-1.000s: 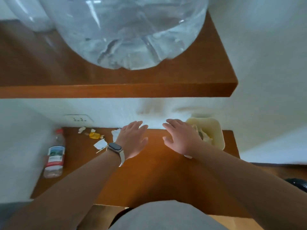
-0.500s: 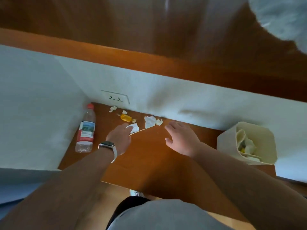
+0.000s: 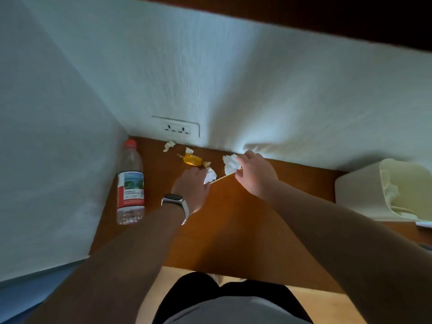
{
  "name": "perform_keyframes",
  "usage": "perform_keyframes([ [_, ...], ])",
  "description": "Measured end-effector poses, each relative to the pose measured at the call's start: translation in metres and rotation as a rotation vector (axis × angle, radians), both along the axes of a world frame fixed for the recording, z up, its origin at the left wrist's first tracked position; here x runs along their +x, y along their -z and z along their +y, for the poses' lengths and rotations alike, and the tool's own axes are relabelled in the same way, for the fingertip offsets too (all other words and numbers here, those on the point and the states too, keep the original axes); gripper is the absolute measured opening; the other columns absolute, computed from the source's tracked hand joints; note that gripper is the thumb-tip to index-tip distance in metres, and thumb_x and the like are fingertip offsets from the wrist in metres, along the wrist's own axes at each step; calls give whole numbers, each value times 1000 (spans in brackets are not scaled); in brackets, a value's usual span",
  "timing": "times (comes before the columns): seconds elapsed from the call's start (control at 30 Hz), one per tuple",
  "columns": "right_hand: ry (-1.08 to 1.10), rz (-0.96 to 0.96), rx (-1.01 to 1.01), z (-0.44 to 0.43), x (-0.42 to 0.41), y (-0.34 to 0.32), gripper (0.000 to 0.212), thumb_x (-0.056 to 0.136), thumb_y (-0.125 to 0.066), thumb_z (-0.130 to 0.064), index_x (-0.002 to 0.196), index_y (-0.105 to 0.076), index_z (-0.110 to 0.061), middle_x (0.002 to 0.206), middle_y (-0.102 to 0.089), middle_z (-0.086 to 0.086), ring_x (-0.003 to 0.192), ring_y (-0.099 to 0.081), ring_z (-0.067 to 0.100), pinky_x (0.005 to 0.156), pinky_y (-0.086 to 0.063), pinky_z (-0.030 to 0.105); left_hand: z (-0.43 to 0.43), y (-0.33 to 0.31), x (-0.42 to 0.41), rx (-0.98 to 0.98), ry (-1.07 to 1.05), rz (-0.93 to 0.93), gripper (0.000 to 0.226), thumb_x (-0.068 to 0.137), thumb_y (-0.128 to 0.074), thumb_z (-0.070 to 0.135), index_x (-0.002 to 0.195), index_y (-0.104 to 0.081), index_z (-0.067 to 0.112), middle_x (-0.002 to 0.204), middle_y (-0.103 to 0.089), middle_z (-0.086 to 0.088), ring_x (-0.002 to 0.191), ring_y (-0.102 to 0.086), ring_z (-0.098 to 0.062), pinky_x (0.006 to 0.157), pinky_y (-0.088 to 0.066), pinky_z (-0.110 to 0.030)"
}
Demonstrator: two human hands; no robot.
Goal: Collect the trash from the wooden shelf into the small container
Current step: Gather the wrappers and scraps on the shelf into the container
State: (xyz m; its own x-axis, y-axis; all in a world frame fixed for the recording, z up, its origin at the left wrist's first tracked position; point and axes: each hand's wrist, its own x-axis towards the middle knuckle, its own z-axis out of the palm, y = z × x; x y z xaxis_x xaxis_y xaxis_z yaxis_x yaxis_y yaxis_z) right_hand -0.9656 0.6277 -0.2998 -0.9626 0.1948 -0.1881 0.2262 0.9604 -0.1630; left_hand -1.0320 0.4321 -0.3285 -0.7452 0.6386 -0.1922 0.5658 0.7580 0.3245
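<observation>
The wooden shelf point(image 3: 224, 220) lies under both hands. The small container point(image 3: 360, 190) stands well right of the right hand point(image 3: 254, 175), whose fingers pinch a crumpled tissue point(image 3: 230, 163). The left hand point(image 3: 192, 185) curls on a paper scrap point(image 3: 209, 175); a yellow wrapper point(image 3: 192, 159) lies just beyond it.

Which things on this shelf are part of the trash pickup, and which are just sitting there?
Part of the job:
left hand on a paper scrap
right hand on a crumpled tissue
thin stick
yellow candy wrapper
two small paper bits near the wall
small container

Just lying about:
water bottle
wall socket
</observation>
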Motion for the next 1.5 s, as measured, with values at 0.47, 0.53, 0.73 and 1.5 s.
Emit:
perform_keyframes([
  [0.47, 45, -9, 44, -15, -19, 26, 30, 92, -51, -25, 120, -60, -18, 115, -62, 3, 113, -52, 25, 88, -42, 40, -18, 12, -9, 17, -56, -56, 18, 101, -46, 21, 111, -60, 21, 106, -59, 1, 96, -54, -17, 80, -52, -33],
  [0.53, 52, 9, 42, -18, -18, 27, 26, 91, -53, -24, 115, -63, -20, 109, -64, 0, 106, -53, 22, 87, -39, 39, -18, 11, -9, 21, -58, -64, 19, 102, -43, 22, 112, -60, 21, 105, -59, 1, 95, -53, -16, 80, -51, -32],
  [0.73, 51, 0, 9, -22, -9, 26, 26, 90, -53, -23, 114, -62, -21, 105, -65, -3, 101, -55, 20, 90, -34, 38, -17, 5, -5, 21, -89, -81, 18, 101, -45, 21, 106, -62, 19, 101, -60, 0, 93, -55, -16, 77, -52, -32],
  [1.5, 445, 230, -117, 126, 156, -114, 12, 89, -52, -17, 96, -61, -14, 95, -59, 3, 85, -55, 23, 69, -48, 38, 164, -125, 64, 309, 228, -68, 14, 97, -50, 23, 94, -64, 23, 94, -62, 7, 78, -59, -11, 70, -53, -30],
])
